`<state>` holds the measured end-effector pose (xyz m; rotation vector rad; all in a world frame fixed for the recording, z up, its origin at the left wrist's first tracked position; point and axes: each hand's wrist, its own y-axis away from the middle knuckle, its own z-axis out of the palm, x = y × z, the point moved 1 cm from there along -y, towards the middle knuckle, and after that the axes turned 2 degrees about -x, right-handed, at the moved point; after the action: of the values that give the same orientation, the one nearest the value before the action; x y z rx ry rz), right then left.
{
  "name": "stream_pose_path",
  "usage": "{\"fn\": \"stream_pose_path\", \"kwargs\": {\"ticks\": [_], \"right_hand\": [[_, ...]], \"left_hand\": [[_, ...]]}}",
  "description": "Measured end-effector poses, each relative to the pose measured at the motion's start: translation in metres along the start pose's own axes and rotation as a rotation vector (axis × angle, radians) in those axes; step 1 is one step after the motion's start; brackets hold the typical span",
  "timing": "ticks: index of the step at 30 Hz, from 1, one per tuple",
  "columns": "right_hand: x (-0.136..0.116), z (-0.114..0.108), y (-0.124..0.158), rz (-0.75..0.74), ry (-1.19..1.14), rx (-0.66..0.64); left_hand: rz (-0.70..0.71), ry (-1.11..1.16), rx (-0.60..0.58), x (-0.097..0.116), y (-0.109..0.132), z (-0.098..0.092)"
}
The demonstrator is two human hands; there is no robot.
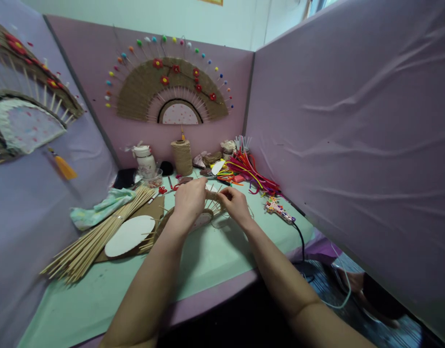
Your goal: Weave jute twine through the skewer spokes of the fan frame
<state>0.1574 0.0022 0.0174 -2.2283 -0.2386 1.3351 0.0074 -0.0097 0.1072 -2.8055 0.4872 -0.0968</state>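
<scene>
Between my hands is a small half-round fan of thin sticks, with a brown twine band and a white centre. My left hand is closed over the top of its twine band, the fingertips partly hidden behind the fan. On the right, my right hand pinches the brown twine at the band's right end, thumb and forefinger together. A loose strand of twine curls on the table below it. Bare sticks fan out between the band and the white centre.
Left lie a bundle of sticks, a white oval card and a cloth. Behind stand a bottle and a twine spool. Right are coloured pipe cleaners and a corded glue gun. A finished fan hangs behind.
</scene>
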Motion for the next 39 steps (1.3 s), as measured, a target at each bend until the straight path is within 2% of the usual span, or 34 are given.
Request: {"fn": "stream_pose_path", "kwargs": {"ticks": [3,9,14,19,26,34,39], "right_hand": [[0.001,-0.002,0.001,0.004,-0.006,0.006],[0.000,-0.009,0.003,0.023,-0.064,0.011],[0.003,-0.019,0.003,0.022,-0.077,0.072],[0.005,-0.028,0.001,0.002,-0.035,0.137],[0.007,-0.030,0.002,-0.006,-0.021,0.116],[0.001,-0.036,-0.002,-0.069,-0.033,0.150],[-0.002,-0.031,-0.010,-0.062,-0.064,0.164]], "left_hand": [[-0.019,0.036,0.008,-0.004,-0.004,0.003],[0.038,0.140,0.057,-0.008,-0.005,0.003],[0.075,0.152,0.094,-0.011,-0.004,0.004],[0.089,0.133,0.060,-0.008,-0.004,0.005],[0.074,0.101,0.031,-0.002,-0.001,0.002],[0.057,0.091,0.015,-0.001,-0.001,0.003],[0.056,0.083,0.001,-0.001,-0.001,0.001]]}}
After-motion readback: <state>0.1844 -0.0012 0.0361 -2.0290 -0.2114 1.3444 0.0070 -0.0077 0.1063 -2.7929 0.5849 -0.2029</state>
